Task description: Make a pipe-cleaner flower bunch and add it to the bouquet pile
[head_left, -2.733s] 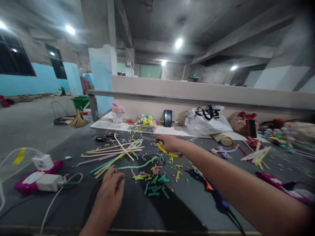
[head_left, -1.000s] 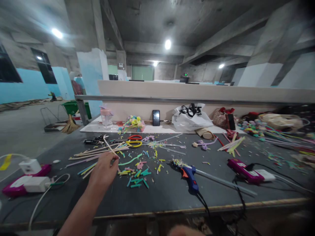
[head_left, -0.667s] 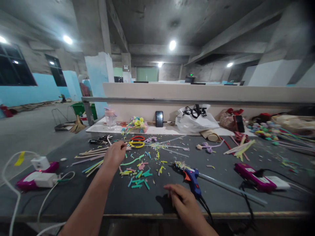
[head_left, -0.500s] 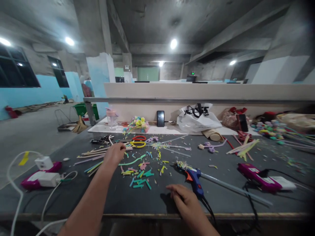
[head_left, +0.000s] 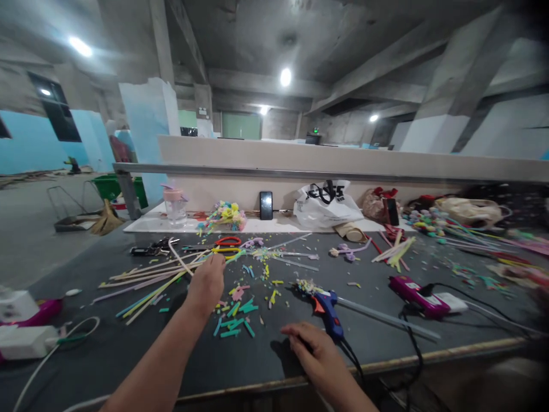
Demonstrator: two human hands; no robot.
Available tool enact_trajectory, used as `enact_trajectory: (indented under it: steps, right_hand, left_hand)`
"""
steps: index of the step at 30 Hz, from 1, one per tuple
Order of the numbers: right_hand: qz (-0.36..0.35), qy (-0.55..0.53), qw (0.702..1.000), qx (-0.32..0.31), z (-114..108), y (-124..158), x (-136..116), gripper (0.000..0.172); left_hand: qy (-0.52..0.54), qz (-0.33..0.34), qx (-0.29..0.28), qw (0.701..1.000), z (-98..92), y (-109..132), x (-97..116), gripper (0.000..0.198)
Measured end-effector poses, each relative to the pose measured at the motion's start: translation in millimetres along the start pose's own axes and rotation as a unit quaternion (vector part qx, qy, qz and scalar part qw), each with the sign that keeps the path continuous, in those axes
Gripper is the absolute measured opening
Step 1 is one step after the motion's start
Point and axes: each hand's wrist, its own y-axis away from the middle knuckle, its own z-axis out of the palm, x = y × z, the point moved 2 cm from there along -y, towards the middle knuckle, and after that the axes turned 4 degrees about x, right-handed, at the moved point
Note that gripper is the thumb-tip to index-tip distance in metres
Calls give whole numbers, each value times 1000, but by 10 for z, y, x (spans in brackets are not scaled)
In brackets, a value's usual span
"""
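My left hand [head_left: 209, 281] is closed over the near ends of a bundle of thin coloured strips [head_left: 146, 277], just below the yellow-handled scissors [head_left: 226, 250]; what its fingers hold is hidden. A green strip shows just above its fingertips. My right hand [head_left: 309, 346] rests at the table's near side, fingers loosely extended, with nothing visible in it. Right of it lies a blue glue gun [head_left: 329, 315] with a long clear glue stick. Small cut pieces [head_left: 235, 320] in teal, yellow and pink lie between the hands.
Red-handled scissors [head_left: 228, 241] lie behind the yellow ones. A phone [head_left: 266, 206], a cup [head_left: 175, 206] and a white bag [head_left: 326, 206] stand on the back ledge. Magenta power strips [head_left: 418, 296] with cables sit at both sides. Purple pieces [head_left: 350, 250] lie right of centre.
The view has turned to the right. My left hand has moved rightward over the table, near the scissors, and the green strip has shifted up with it. My right hand stays beside the glue gun.
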Motion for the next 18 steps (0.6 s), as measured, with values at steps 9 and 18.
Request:
enact_trajectory:
  steps: [9, 18]
  right_hand:
    - [118, -403, 906, 45, 296, -52, -368, 43]
    - [151, -434, 887, 55, 496, 38, -313, 23]
  left_hand:
    - [94, 192, 30, 976, -250, 592, 356, 20]
    - [142, 105, -139, 974, -233, 1077, 417, 20]
